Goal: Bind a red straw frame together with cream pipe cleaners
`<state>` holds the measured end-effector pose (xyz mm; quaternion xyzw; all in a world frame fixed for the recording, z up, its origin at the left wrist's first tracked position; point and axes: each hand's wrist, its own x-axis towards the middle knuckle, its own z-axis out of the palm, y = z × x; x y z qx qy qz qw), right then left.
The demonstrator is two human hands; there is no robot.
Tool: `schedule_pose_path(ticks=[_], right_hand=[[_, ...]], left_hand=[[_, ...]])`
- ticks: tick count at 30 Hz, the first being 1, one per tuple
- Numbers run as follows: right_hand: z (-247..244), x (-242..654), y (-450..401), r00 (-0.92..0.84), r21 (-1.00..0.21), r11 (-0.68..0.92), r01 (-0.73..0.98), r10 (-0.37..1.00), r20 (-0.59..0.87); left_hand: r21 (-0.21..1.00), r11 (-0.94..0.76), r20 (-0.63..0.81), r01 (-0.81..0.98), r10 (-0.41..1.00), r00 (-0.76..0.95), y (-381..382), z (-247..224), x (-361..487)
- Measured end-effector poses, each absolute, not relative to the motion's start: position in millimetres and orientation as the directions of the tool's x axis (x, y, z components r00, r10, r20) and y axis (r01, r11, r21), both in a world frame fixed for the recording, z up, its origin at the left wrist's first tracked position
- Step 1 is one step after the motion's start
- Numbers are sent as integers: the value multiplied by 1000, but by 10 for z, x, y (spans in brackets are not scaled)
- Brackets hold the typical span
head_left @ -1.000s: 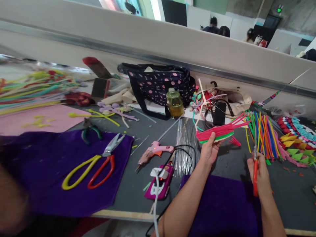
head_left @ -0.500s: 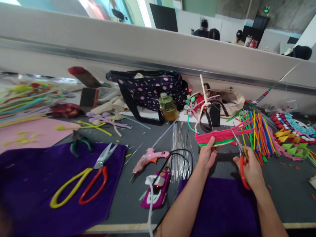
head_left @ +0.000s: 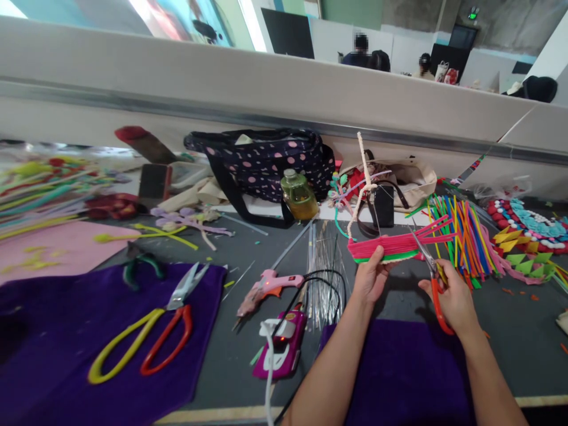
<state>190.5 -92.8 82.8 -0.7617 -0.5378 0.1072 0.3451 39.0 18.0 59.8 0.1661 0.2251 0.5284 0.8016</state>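
Note:
My left hand pinches the lower edge of a flat bundle of pink pipe cleaners with a green and a pale strip along its bottom. A cream stem rises from the bundle's left end. In my right hand are scissors with orange and yellow handles. Their blades point up and left, parted around the loose pink ends at the bundle's right side. Whether the blades touch the strands cannot be made out. Colourful pipe cleaners lie just behind, to the right.
Large scissors and green-handled pliers lie on a purple cloth. A pink glue gun and a magenta power strip with cables sit centrally. Behind stand a bottle and a dotted bag. People sit beyond the partition.
The whole view has shifted slightly. The right hand's scissors have tilted a little, with their orange handle further right. Both hands keep their holds.

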Motion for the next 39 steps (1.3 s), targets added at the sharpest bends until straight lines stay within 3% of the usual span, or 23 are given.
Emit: schedule_pose_path(ticks=[11,19,32,39], right_hand=[[846,1864,-905,356,-747,-118,654,920,166],[616,1947,-846,358,-770,-158,618,929,97],[314,1978,-769,345,-733,-155,662,931,115],[427,1992,-759,311,-676,-171,717,946,90]], left_hand=[[528,389,-195,-755,921,339,192,577,385],[588,413,-259,-696,911,322,269,519,354],[602,453,-348,-658,890,294,352,445,304],[633,443,-339,-634,896,288,358,421,313]])
